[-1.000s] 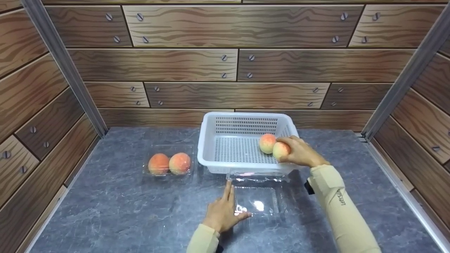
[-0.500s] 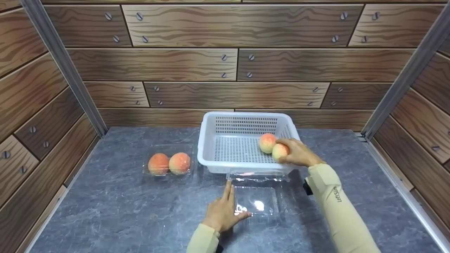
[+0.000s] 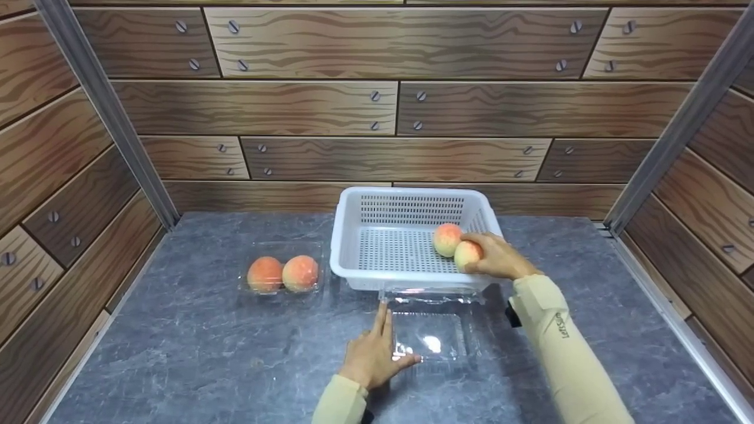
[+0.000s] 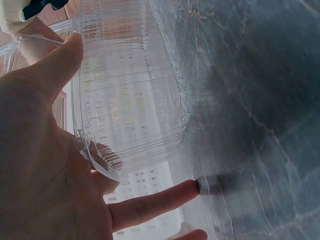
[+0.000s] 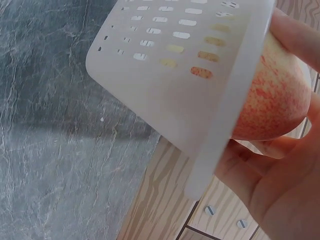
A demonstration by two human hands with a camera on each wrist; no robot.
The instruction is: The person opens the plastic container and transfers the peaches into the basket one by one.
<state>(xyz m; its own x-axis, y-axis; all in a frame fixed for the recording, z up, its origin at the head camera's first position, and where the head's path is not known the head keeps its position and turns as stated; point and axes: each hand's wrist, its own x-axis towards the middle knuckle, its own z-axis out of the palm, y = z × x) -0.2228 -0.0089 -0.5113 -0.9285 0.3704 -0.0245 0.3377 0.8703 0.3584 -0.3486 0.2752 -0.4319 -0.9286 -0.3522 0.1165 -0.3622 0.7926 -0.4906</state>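
Yellow sleeves (image 3: 554, 335) on both my arms. Right comes in from lower right, right hand (image 3: 500, 257) curled round a peach (image 3: 467, 257) at the right end of the white basket (image 3: 400, 277). Left comes up from bottom centre, left hand (image 3: 370, 358) with fingers straight along the left edge of the near clear container (image 3: 427, 330), thumb spread. Count: 4 peaches (1 gripped, 1 beside it, 2 in the left clear container (image 3: 288, 249)), 2 containers, 1 basket.
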